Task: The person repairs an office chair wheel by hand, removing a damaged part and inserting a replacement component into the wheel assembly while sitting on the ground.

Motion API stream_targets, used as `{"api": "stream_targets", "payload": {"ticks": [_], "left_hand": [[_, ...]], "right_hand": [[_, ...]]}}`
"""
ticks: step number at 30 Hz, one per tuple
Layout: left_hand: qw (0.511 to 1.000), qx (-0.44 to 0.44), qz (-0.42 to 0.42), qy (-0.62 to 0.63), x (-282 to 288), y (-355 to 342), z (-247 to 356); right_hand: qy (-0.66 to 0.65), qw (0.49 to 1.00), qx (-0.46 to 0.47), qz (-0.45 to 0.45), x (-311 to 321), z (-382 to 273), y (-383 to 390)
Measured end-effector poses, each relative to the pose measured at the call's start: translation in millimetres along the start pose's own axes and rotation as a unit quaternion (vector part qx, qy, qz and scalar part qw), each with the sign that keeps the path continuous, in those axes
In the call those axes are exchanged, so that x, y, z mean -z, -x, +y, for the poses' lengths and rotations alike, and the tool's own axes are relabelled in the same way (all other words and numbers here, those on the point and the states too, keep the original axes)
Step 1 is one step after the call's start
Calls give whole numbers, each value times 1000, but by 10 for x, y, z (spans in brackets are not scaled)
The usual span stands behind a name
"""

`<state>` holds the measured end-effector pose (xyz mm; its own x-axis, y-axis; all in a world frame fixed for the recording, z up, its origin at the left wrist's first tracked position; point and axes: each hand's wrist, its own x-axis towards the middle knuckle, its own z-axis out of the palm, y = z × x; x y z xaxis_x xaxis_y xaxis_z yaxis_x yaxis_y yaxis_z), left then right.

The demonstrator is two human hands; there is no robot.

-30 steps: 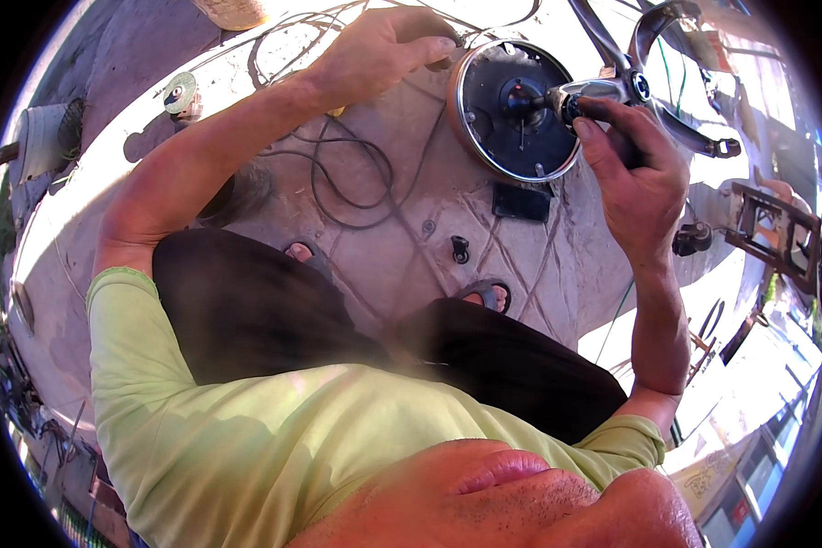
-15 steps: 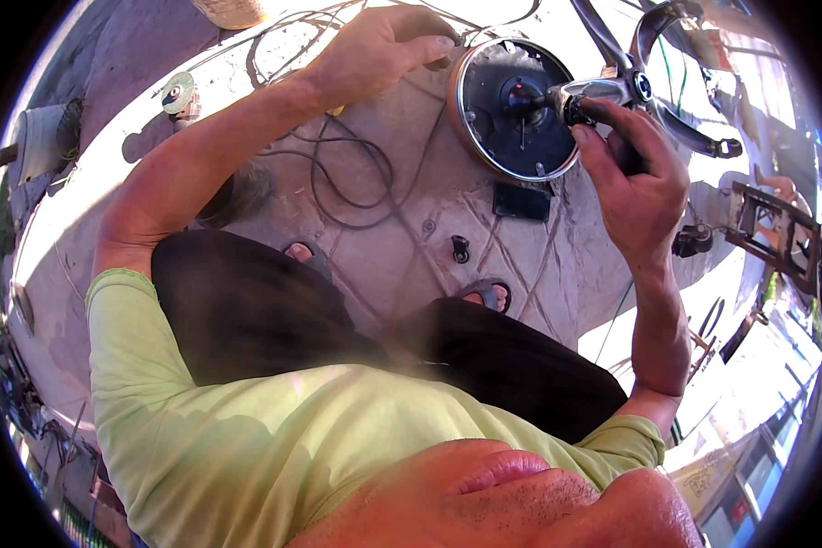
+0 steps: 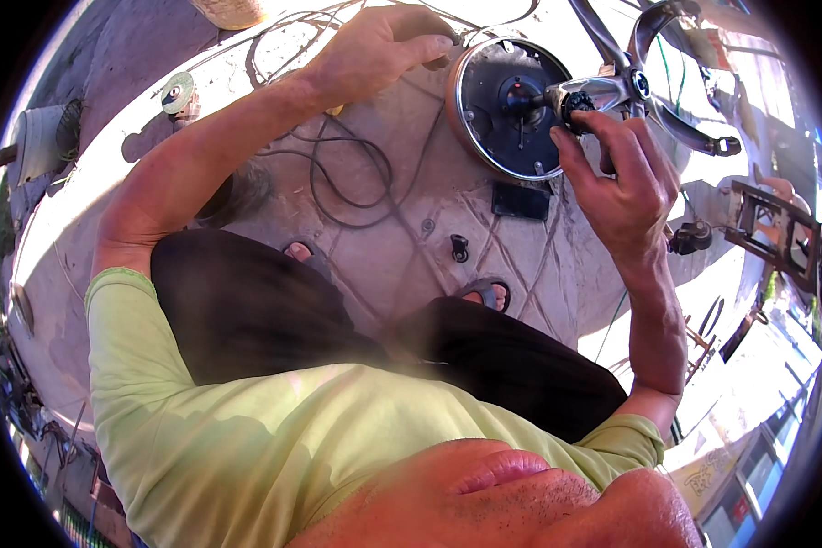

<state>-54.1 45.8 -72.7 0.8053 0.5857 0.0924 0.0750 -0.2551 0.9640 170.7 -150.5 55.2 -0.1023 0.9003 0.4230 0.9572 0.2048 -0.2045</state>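
One dark caster [image 3: 575,100] seems fitted beside the parted fingers [image 3: 607,130] of the right hand [image 3: 626,187], a bare leg tip [image 3: 726,147] and loose caster [image 3: 460,249] apparently remaining; the left hand's [image 3: 379,47] grip cannot be told.

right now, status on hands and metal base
Right hand at black caster on metal base. Left hand beside round disc. Loose caster on floor, apart from both.

The wide fisheye view looked steeply down from head height. The light green shirt [image 3: 274,438] lay close below, the floor [image 3: 384,265] farther off, straight edges bending toward the rim
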Motion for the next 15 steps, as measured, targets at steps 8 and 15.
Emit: {"api": "stream_targets", "payload": {"ticks": [8,15], "left_hand": [[1000,-2,2,-9,5,7,10],[1000,0,6,-4,17,15,25]], "right_hand": [[-9,1000,17,0,6,10,-15],[-45,998,-36,3,64,2,40]]}}
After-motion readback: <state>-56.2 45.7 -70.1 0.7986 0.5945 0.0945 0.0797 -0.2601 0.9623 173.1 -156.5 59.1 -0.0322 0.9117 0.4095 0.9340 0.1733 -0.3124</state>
